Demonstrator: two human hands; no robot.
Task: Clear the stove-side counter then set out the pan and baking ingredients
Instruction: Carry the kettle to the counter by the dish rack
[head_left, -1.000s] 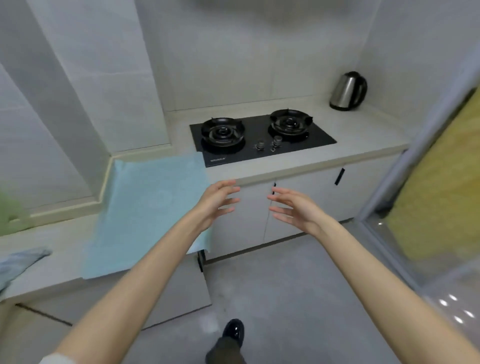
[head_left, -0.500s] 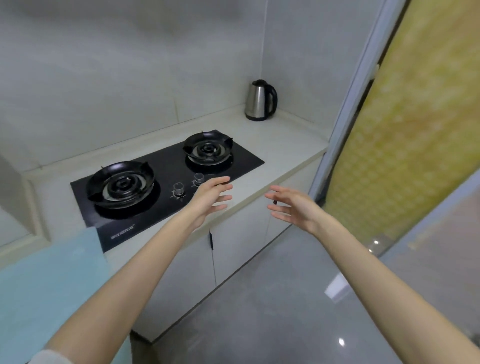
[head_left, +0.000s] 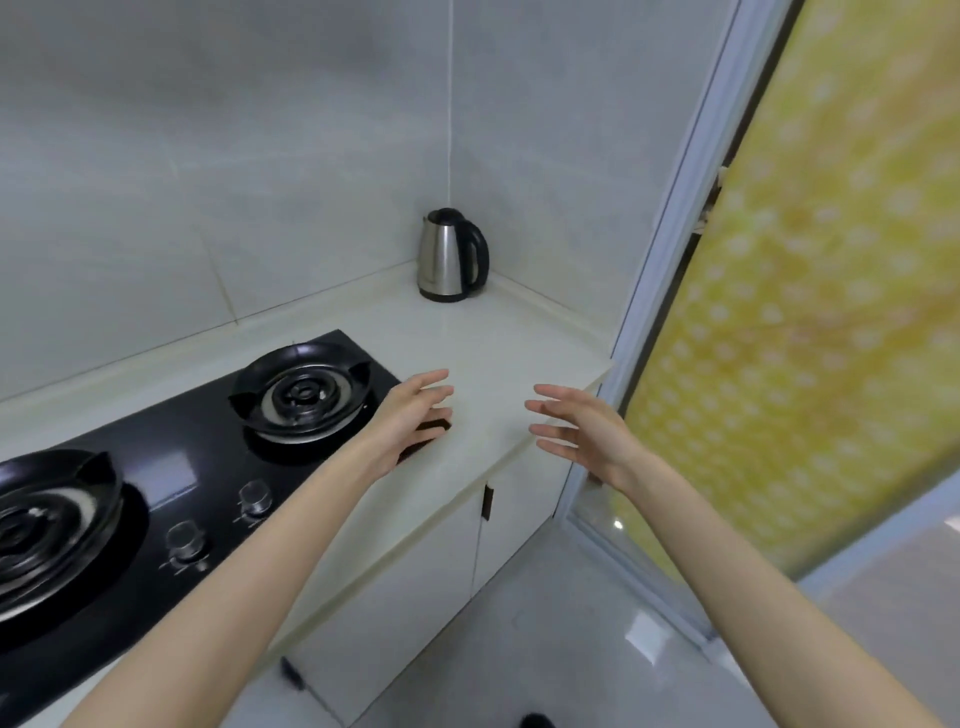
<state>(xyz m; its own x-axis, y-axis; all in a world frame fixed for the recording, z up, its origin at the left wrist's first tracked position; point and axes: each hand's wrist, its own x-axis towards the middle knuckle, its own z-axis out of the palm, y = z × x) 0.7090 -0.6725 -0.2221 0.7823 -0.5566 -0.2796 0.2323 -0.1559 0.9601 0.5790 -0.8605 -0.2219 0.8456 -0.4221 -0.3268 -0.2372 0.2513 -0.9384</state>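
Head view, and both hands hover over the front edge of the counter, just right of the hob. Left hand is open, fingers straight, palm turned inward, above the hob's right edge. Right hand is open too, fingers spread, holding nothing. One thing stands on this stretch: the steel kettle, upright, tucked into the back corner where the two walls meet, well apart from both hands. Its black handle faces right, toward the side wall. No pan and no baking ingredients in view. My read: clearing comes first, and the kettle is the target. Best bet is the right hand round the handle, since it sits on that side, with the left steadying the body if it feels full. Lift straight up. Whether a cord trails behind it I cannot tell, so go slowly and watch for a snag.
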